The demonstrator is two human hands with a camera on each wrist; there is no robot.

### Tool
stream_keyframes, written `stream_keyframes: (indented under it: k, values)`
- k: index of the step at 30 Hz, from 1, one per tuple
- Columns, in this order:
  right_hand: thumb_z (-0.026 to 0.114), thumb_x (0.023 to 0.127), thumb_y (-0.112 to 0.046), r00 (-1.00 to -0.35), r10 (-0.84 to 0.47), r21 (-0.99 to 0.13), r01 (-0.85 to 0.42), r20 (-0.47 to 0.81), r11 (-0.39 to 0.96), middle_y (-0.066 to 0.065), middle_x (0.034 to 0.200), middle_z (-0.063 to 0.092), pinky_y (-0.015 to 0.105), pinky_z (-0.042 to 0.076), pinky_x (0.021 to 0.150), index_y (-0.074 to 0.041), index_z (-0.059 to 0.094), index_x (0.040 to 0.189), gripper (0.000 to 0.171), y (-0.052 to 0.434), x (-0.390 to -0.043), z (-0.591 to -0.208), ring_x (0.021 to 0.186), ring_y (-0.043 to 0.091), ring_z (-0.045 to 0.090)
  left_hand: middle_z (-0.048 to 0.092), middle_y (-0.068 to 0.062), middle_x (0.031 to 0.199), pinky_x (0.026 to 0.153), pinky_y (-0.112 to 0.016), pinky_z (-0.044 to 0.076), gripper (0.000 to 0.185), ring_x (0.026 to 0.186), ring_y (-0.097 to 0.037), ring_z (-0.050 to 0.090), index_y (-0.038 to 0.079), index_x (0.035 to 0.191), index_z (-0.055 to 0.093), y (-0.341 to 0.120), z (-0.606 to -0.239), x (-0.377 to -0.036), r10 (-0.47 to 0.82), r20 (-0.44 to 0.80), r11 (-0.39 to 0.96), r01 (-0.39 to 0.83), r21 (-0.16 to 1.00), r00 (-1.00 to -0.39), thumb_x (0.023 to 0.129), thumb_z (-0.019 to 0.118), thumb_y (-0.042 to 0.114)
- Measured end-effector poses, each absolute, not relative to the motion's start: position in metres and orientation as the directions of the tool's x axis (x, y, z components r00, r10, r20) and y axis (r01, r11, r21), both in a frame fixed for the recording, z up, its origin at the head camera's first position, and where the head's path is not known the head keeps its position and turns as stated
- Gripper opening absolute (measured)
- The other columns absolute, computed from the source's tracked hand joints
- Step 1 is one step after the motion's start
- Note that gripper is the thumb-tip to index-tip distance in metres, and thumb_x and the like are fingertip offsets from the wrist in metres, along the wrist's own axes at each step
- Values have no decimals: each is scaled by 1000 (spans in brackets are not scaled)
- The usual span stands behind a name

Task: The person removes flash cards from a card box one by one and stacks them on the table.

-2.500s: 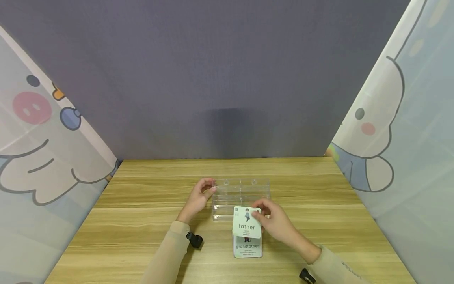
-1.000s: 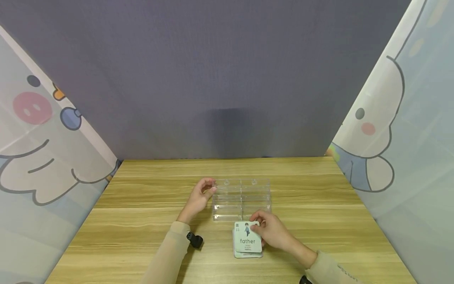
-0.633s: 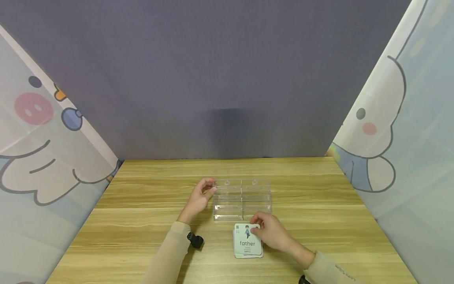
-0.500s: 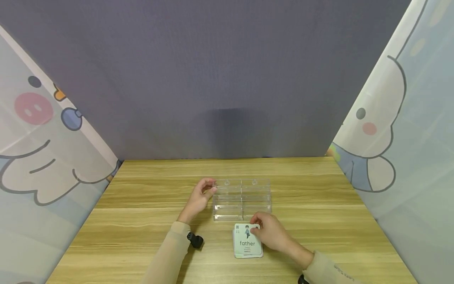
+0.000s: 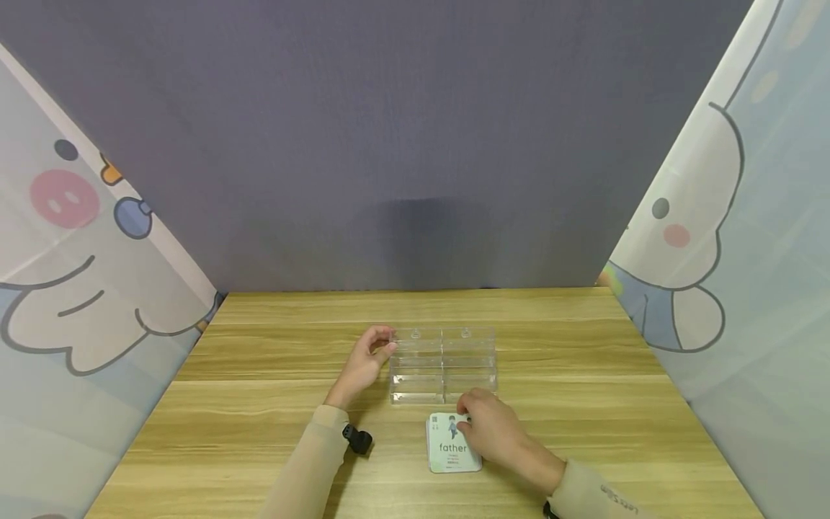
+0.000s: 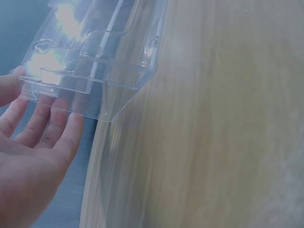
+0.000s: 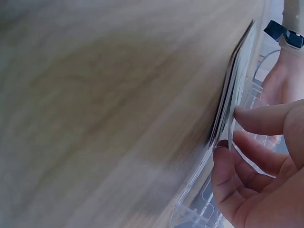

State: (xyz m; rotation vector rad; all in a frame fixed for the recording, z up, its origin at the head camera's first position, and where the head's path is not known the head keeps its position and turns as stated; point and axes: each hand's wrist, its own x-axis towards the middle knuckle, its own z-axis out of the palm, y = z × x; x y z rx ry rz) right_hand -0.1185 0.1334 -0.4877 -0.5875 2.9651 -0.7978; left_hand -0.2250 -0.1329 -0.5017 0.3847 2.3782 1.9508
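A white card reading "father" (image 5: 451, 448) lies on top of a small stack of cards on the wooden table (image 5: 259, 404). My right hand (image 5: 464, 425) is at the card's upper right edge. In the right wrist view its thumb and fingers (image 7: 228, 130) pinch the edge of the top card (image 7: 237, 76). Just behind the stack stands a clear plastic organizer (image 5: 443, 364) with several compartments. My left hand (image 5: 382, 346) rests against its left end. The left wrist view shows those fingers (image 6: 47, 123) fairly straight against the organizer's (image 6: 95, 61) end wall.
Grey backdrop behind the table; cartoon-printed curtains (image 5: 78, 288) hang along both sides. A black wrist camera (image 5: 357, 438) sits on my left sleeve. Bare wood extends left and right of the organizer and cards.
My right hand has lowered the "father" card from in front of the organizer down onto the stack, covering the "grandfather" card. My left hand has stayed at the organizer's end.
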Motion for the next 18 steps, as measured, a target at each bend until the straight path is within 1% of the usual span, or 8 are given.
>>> stream_keyframes:
  k: [2, 9, 12, 18]
  values:
    - [81, 84, -11, -923, -373, -462, -372, 94, 805, -4, 88, 59, 29, 52, 65, -8, 70, 92, 14, 134, -119, -489, 78, 10, 54, 53, -25, 138, 100, -36, 49, 37, 121, -29, 53, -6, 135, 50, -133, -502, -225, 216, 126, 178, 166, 970, -968, 103, 60, 10]
    - [83, 81, -13, -902, -407, -390, -431, 147, 814, -6, 84, 55, 23, 45, 58, -11, 69, 90, 17, 136, -119, -493, 74, 8, 50, 53, -25, 138, 101, -40, 48, 37, 122, -29, 53, -6, 136, 50, -133, -502, -224, 220, 121, 184, 163, 969, -968, 104, 59, 10]
    - [82, 82, -14, -902, -405, -391, -429, 148, 814, -6, 83, 55, 21, 43, 57, -10, 69, 91, 16, 137, -120, -493, 72, 7, 48, 53, -25, 138, 102, -41, 48, 37, 122, -30, 53, -6, 135, 50, -132, -501, -224, 213, 123, 188, 164, 968, -969, 103, 60, 9]
    - [79, 84, -8, -897, -400, -405, -441, 187, 801, -6, 82, 58, 20, 45, 58, -10, 69, 90, 11, 139, -121, -490, 72, 7, 51, 55, -25, 137, 105, -45, 48, 36, 125, -32, 54, -7, 134, 51, -130, -498, -225, 198, 134, 211, 175, 962, -971, 102, 60, 7]
